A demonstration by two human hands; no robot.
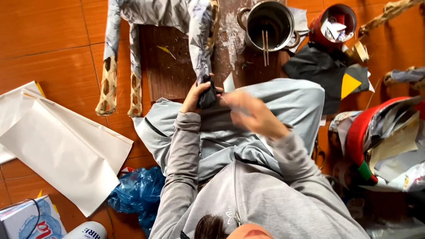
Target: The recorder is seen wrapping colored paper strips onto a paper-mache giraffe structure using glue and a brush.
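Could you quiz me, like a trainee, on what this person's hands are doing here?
1. True or false: the left hand grips the dark-wrapped end of a paper-covered woven frame.
2. What stands in the metal pot on the wooden board? A) a spoon B) thin sticks C) a brush
3. Which hand looks blurred in this picture?

Key:
1. True; the fingers close round that end.
2. B; thin sticks lean inside the pot.
3. The right hand, held over the lap close to the left one; what it holds, if anything, cannot be told.
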